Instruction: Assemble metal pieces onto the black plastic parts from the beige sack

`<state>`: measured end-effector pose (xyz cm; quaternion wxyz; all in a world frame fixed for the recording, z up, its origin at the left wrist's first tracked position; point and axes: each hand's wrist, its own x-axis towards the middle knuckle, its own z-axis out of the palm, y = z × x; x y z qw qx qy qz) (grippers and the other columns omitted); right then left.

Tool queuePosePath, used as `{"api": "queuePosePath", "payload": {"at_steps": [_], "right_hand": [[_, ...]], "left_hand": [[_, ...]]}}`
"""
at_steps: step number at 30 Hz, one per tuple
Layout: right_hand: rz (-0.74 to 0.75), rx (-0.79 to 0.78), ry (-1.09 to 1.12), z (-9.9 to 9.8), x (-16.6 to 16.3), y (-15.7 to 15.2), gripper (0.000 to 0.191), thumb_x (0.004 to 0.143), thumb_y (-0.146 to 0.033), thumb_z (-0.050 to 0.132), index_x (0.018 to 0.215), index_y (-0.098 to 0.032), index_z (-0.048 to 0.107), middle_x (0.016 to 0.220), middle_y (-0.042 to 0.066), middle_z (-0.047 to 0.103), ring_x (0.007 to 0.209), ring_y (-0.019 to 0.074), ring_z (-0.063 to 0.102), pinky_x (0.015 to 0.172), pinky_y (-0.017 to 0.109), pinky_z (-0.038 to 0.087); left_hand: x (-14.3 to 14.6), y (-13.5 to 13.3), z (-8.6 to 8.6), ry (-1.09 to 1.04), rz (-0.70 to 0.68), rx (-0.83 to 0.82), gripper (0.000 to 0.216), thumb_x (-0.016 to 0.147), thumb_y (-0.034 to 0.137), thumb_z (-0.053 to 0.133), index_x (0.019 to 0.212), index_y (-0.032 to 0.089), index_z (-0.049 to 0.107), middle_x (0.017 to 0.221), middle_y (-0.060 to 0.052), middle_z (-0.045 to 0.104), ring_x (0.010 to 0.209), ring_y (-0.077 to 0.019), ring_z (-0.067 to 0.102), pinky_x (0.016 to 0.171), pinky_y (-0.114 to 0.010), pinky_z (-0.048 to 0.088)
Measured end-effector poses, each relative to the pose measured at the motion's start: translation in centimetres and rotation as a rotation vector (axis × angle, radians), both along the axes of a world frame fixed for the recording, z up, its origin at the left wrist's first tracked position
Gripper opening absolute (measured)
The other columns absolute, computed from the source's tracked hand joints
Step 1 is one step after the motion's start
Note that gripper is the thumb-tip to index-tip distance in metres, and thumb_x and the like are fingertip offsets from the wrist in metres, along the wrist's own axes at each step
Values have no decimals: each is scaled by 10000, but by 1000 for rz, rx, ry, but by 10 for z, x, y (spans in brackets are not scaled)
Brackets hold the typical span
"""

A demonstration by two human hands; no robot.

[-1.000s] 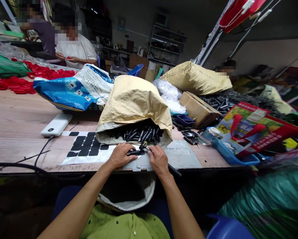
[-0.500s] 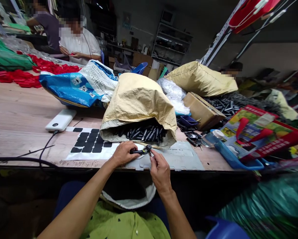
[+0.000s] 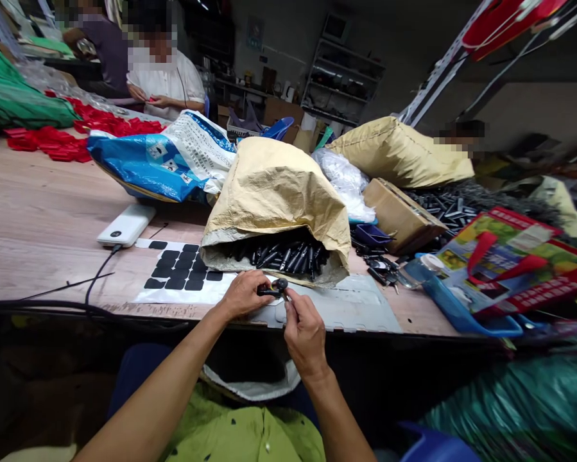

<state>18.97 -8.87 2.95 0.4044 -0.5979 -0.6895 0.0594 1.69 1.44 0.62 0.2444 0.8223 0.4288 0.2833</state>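
Note:
My left hand [image 3: 242,294] is closed around a small black plastic part [image 3: 272,288] at the near edge of the wooden table [image 3: 42,224]. My right hand [image 3: 303,332] pinches something small at the right end of that part; what it pinches is too small to name. Both hands hover over a grey flat sheet [image 3: 350,305]. Just behind them a tan paper sack [image 3: 273,189] lies open on its side, with several black parts [image 3: 283,256] spilling from its mouth. A white sheet with black square pads [image 3: 180,274] lies left of my left hand.
A white power bank [image 3: 127,226] with a cable sits left. A blue-white bag [image 3: 165,157], red parts [image 3: 76,131], a cardboard box [image 3: 396,215], a second tan sack [image 3: 398,154] and a blue tray [image 3: 456,308] crowd the table. Other people sit at the far left and right.
My right hand has drawn back toward me and now pinches at the part's end; the black tool handle seen under it a second ago is out of sight. The view shifted slightly left.

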Motion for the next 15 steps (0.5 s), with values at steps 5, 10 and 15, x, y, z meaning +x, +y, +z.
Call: {"api": "queuePosePath", "payload": {"at_steps": [5,10,15], "right_hand": [[0,-49,-20,-2,0,4,348,1017,-231,438,1272,-230,674,1041,80,698,981,204,657,895,309,510],[-96,-13,-111,-4,26,17,307,986,-220,486,1206,-231,699,1032,70,693,995,216,618,899,325,477],[-177,-16,-275,-18,41,26,276,948,-162,524,1137,-227,715,957,62,666,913,224,553,841,333,427]], "left_hand": [[0,-2,3,-13,17,-14,140,768,309,782,862,228,715,874,-11,681,864,-199,609,802,-320,430],[-2,-1,4,-74,26,-61,174,724,246,756,865,219,657,891,-1,672,857,-198,608,790,-314,444],[-3,0,4,-84,31,-91,171,710,207,710,847,220,610,866,12,646,819,-189,589,750,-306,432]]}}
